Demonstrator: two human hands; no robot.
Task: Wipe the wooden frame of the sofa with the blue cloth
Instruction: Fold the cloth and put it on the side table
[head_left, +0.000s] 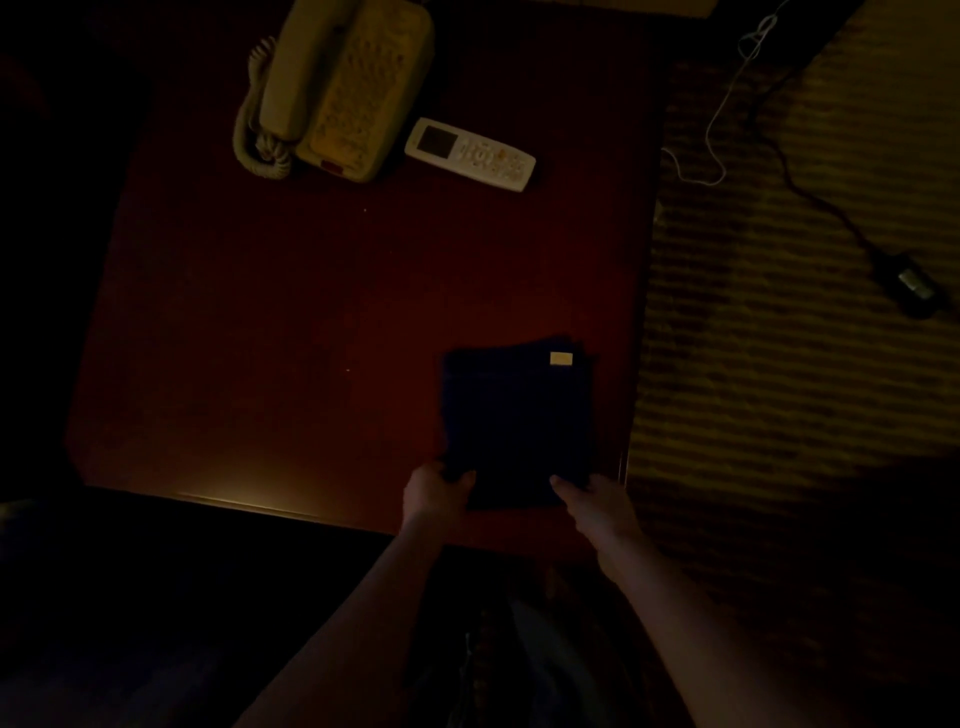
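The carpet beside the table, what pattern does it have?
Stripes: the carpet shows alternating dark and tan bands, seen in the head view, though the light is dim.

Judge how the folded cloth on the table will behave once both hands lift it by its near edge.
The cloth looks soft and folded in layers, so it will probably droop and partly unfold from the near edge. Both the left hand and right hand pinch only near corners, so the far end likely sags. It seems light, unlikely to slip.

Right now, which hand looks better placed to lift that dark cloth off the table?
Probably the left hand: its fingers curl around the cloth's near corner, while the right hand seems only to touch the other corner.
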